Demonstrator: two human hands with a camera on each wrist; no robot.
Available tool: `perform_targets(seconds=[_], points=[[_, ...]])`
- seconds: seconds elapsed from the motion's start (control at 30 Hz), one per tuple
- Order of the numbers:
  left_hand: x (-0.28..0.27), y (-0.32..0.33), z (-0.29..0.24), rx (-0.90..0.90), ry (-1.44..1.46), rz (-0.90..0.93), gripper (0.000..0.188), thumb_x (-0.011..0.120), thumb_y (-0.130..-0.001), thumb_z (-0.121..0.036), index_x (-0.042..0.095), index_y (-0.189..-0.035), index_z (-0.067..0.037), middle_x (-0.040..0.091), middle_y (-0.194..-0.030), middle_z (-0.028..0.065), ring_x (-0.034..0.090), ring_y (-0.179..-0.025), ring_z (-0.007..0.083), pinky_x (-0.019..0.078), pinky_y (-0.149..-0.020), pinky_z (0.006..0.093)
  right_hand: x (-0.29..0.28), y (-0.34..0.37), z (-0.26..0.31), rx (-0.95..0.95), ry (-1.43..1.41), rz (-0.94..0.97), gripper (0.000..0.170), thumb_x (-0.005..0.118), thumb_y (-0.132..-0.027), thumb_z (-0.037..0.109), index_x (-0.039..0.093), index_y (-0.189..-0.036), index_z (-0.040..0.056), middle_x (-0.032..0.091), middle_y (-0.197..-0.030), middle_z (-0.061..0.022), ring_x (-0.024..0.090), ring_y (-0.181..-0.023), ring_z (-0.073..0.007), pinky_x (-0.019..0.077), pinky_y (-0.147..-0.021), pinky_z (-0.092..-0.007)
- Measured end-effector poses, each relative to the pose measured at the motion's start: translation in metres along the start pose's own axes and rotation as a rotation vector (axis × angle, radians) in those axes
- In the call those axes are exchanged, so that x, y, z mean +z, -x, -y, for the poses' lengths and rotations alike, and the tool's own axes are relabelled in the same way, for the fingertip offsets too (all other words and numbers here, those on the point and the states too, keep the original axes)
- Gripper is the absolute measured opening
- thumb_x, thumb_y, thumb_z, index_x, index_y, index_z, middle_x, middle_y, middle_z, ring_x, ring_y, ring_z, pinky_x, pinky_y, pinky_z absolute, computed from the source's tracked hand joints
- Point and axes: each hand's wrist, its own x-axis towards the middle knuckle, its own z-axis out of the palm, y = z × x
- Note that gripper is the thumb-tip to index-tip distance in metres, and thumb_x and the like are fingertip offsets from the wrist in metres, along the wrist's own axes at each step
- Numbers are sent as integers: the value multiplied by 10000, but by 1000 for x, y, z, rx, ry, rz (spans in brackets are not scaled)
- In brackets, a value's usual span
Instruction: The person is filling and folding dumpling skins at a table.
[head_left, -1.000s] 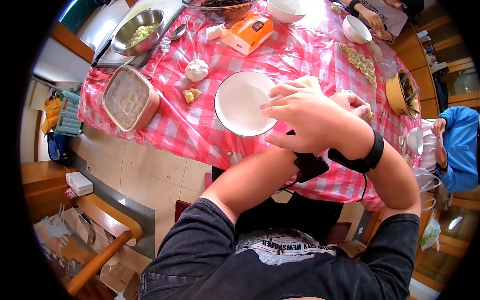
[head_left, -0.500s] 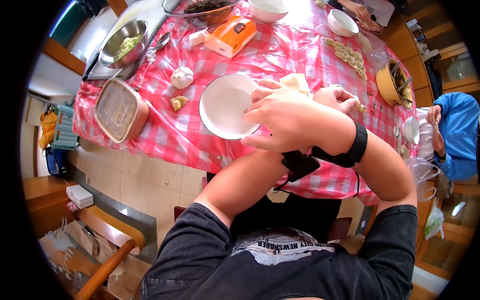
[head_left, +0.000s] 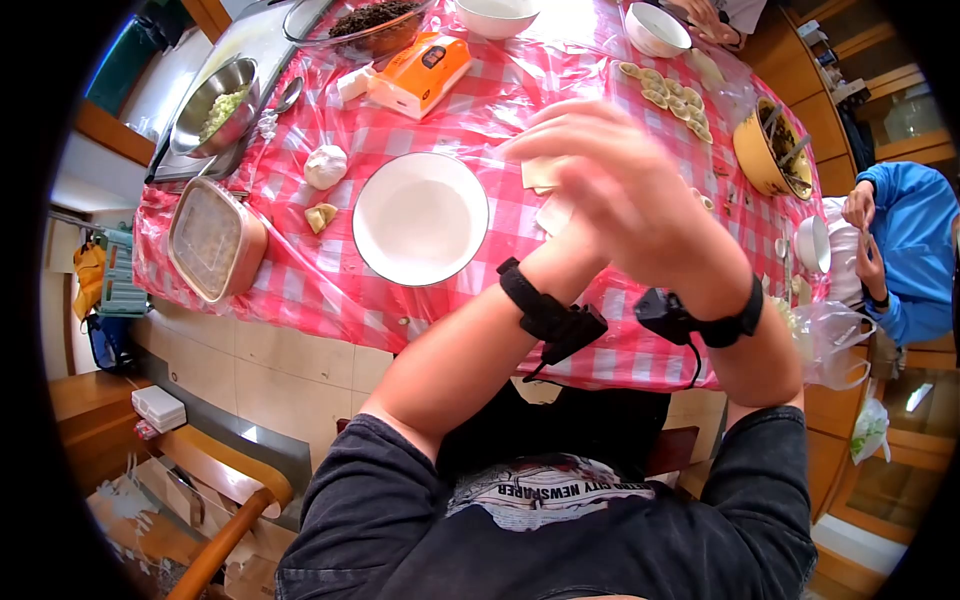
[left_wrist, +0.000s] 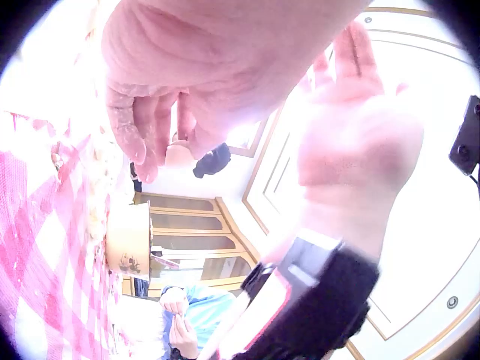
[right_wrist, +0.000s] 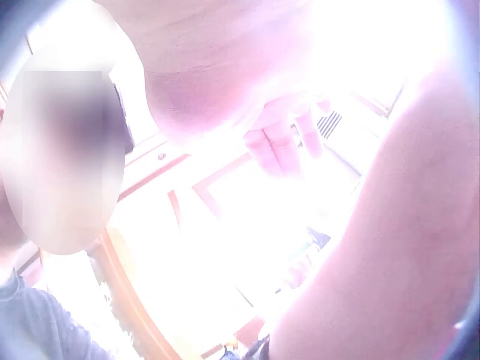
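Note:
In the head view my right hand [head_left: 625, 185] is lifted over my left forearm, blurred, fingers stretched to the left and holding nothing. My left hand is hidden behind it there. The left wrist view shows my left hand [left_wrist: 199, 67] with its fingers bent loosely downward, a gap between them, beside the raised right palm. Pale square dough wrappers [head_left: 543, 173] lie just left of the hands on the checked cloth. A small folded dumpling [head_left: 704, 200] shows past the right hand. Left of the wrappers stands a white bowl [head_left: 420, 218].
Rows of folded dumplings [head_left: 668, 95] lie farther back, near a yellow bowl [head_left: 762, 158] of dark filling. Garlic [head_left: 325, 167], an orange packet [head_left: 420, 75], a lidded container [head_left: 215, 240] and a metal bowl [head_left: 190, 130] stand at left. A person in blue [head_left: 908, 250] sits at right.
My right hand has lifted off the white bowl's rim and moved right. The left hand has drawn back behind it from the dumpling at the right. The view has shifted right.

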Motion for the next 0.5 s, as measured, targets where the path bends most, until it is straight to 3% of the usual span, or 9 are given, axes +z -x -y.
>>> perform_targets(seconds=[0.03,0.1,0.13,0.17,0.23,0.5], points=[[3,-10,11,300,-205,-35,262,696,-940,-187,688,-1119,4,724,-902,64,658,-766,116,536,-706,286,-14,11,-2,22,-23,-94,534,373,-1038,381,694,-1073,-45,695,-1117,-186,595,-1143,-316,400,-1052,-436],[16,-1,-45,-365,-510,-43,223,702,-935,-165,705,-1049,27,723,-876,74,660,-759,112,530,-705,264,-38,40,-12,105,20,-248,637,247,-1080,402,689,-1088,-57,695,-1137,-187,600,-1144,-290,402,-1053,-422],[15,-2,-41,-346,-441,-49,203,699,-938,-160,718,-1010,30,724,-861,70,663,-758,108,532,-695,261,-45,56,-20,149,-12,-307,687,173,-1094,422,673,-1123,-47,691,-1147,-190,609,-1133,-279,399,-1064,-411],[16,-1,-41,-352,-439,-49,203,699,-938,-160,718,-1010,30,724,-861,70,663,-758,108,532,-695,261,-46,69,-27,160,-106,-495,556,283,-1095,323,683,-1042,-59,702,-1085,-175,654,-1031,-259,471,-953,-372],[22,0,-50,-395,-508,-44,259,675,-971,-179,672,-1117,35,725,-981,76,689,-809,116,535,-692,240,-45,97,-32,291,-251,-638,548,292,-1097,329,686,-1037,-48,703,-1082,-164,649,-1044,-259,460,-967,-368],[24,3,-50,-405,-549,-47,269,681,-971,-212,677,-1107,20,730,-957,89,695,-816,133,539,-726,257,-25,143,-56,221,36,-583,510,331,-1088,331,690,-1034,-27,712,-1038,-137,624,-1032,-267,452,-963,-385]])
